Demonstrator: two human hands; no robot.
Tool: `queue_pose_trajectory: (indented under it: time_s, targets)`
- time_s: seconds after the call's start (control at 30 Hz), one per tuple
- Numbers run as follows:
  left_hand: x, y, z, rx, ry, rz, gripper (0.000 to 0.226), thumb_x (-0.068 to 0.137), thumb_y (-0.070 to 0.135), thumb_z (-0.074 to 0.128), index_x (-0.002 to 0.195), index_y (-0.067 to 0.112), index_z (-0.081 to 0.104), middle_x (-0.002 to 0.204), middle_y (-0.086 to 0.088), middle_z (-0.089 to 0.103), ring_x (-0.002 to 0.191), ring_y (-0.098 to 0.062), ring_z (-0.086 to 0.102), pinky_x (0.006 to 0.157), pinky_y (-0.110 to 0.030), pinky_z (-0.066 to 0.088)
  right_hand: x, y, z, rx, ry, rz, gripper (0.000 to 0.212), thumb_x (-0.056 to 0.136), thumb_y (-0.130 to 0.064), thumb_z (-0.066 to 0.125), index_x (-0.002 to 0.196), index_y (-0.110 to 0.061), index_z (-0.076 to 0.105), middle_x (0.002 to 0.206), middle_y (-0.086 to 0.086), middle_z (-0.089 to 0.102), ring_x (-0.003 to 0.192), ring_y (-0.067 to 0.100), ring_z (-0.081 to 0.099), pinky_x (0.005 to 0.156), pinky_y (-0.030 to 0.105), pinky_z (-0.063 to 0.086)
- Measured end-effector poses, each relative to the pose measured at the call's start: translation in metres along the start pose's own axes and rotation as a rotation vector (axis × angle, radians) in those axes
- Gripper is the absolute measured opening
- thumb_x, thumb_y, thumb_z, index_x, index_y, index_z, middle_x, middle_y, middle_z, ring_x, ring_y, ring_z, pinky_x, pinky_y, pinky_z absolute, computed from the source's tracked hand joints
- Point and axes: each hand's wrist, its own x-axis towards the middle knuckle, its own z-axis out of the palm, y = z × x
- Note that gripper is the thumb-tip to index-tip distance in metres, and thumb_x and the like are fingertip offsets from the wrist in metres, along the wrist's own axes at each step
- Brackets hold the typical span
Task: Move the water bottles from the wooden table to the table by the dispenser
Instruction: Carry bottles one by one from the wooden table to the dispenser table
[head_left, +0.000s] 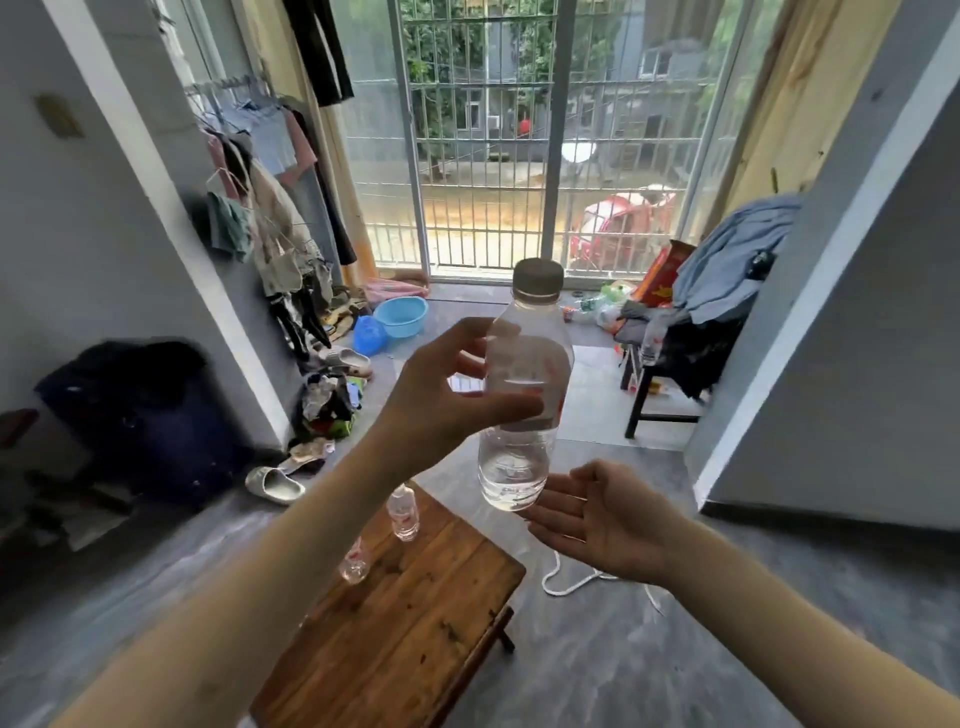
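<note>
Above the wooden table, the left hand is pinching the water bottle mid-body, keeping it upright; the right hand is lying flat-fingered just under its base, probably as support. Two more bottles are standing near the table's far edge. Bare floor is lying to the right.

The left hand is gripping with curled fingers, raised above the right hand, which is lying palm-up, fingers relaxed.
</note>
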Motion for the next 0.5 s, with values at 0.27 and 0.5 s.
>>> queue_pose_trajectory:
  time_s: [0.27, 0.5]
  targets:
    - [0.022, 0.044, 0.117, -0.114, -0.192, 0.157, 0.052, 0.070, 0.052, 0.083, 0.114, 0.048, 0.056, 0.109, 0.029, 0.064, 0.096, 0.005, 0.063, 0.073, -0.001, 0.047, -0.095, 0.001, -0.091, 0.173, 0.170, -0.163, 0.037, 0.089, -0.015, 0.041, 0.112, 0.004, 0.062, 0.107, 0.024, 0.072, 0.088, 0.035, 0.074, 0.072, 0.043, 0.062]
    - [0.015, 0.102, 0.241, -0.233, -0.380, 0.244, 0.048, 0.070, 0.056, 0.078, 0.115, 0.051, 0.061, 0.107, 0.028, 0.072, 0.095, -0.009, 0.068, 0.079, -0.016, 0.056, -0.196, 0.020, -0.181, 0.300, 0.343, -0.289, 0.041, 0.091, -0.018, 0.037, 0.110, 0.005, 0.065, 0.114, 0.024, 0.071, 0.090, 0.034, 0.074, 0.079, 0.045, 0.061]
